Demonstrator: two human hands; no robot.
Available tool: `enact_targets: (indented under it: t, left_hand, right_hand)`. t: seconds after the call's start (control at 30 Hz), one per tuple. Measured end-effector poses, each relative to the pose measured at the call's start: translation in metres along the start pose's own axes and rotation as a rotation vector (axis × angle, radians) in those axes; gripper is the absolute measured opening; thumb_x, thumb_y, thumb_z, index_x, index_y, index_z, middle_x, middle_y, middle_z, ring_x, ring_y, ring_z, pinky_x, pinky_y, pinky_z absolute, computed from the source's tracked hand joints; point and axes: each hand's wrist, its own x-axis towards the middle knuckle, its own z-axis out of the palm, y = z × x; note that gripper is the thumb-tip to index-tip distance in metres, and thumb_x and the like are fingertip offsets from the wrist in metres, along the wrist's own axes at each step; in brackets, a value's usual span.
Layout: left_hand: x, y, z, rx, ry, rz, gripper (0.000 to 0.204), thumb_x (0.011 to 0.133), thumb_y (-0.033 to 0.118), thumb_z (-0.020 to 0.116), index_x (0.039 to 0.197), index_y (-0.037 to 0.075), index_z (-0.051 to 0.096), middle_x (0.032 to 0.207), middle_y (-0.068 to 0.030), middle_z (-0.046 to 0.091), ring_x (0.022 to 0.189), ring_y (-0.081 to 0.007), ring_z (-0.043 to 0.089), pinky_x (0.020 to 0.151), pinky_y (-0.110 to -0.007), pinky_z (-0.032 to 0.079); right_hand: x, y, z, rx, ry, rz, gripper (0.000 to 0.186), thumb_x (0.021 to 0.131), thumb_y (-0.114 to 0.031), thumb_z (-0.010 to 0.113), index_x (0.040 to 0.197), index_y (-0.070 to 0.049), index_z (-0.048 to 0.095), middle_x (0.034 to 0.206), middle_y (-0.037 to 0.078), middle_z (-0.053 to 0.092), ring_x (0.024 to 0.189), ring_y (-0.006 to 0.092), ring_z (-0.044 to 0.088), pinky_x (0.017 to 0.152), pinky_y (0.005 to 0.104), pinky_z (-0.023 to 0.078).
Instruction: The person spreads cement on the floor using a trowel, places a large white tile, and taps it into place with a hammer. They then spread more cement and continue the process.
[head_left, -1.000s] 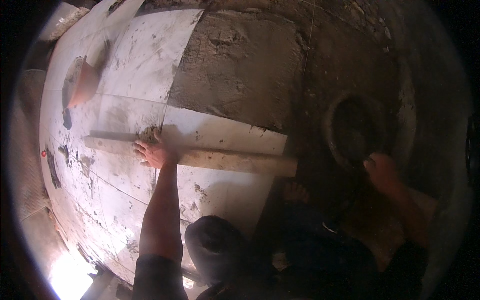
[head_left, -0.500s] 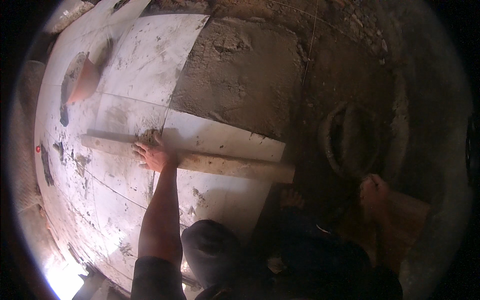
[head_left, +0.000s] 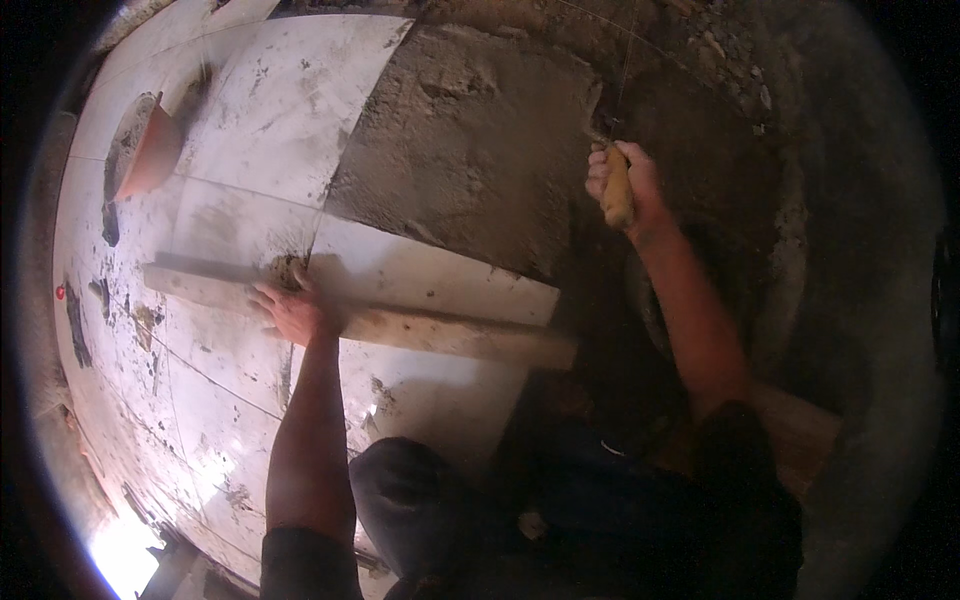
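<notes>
My left hand (head_left: 295, 312) rests spread on a long pale wooden bar (head_left: 450, 335) lying across white tiles (head_left: 255, 120). My right hand (head_left: 625, 185) grips the wooden handle of a trowel (head_left: 615, 185) at the right edge of a rough grey mortar bed (head_left: 460, 150); the blade is too dark to make out. A dark round container (head_left: 643, 300) lies partly hidden behind my right forearm. My bent knee in dark trousers (head_left: 400, 485) is below the bar.
An orange bowl (head_left: 148, 155) with grey material stands on the tiles at upper left, near smears and a small red object (head_left: 60, 292). A string (head_left: 628, 55) runs beyond the mortar. Rubble (head_left: 730, 55) lies at upper right. A board (head_left: 800, 430) is at lower right.
My right hand has risen from the round container to the mortar's right edge, with the trowel handle now plainly showing in it. My left hand stays on the bar.
</notes>
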Motion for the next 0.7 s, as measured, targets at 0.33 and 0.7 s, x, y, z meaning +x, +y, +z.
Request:
enact_targets:
  t: [0.33, 0.7]
  left_hand:
    - [0.000, -0.001, -0.002, -0.008, -0.011, -0.016, 0.086, 0.089, 0.066, 0.042, 0.145, 0.003, 0.031, 0.153, -0.0178, 0.028, 0.143, -0.0332, 0.023, 0.109, -0.062, 0.022]
    - [0.002, -0.005, 0.002, -0.014, -0.026, -0.010, 0.092, 0.086, 0.072, 0.039, 0.146, 0.004, 0.030, 0.152, -0.0196, 0.029, 0.143, -0.0346, 0.022, 0.111, -0.062, 0.017]
  right_hand:
    - [0.085, 0.009, -0.007, -0.610, 0.501, -0.142, 0.025, 0.092, -0.030, 0.052, 0.095, -0.006, 0.056, 0.078, 0.006, 0.057, 0.065, 0.0190, 0.057, 0.056, 0.0361, 0.049]
    - [0.083, 0.034, 0.086, -1.422, -0.021, -0.491, 0.036, 0.088, -0.030, 0.062, 0.107, 0.000, 0.058, 0.087, 0.009, 0.063, 0.075, 0.0213, 0.062, 0.064, 0.0386, 0.052]
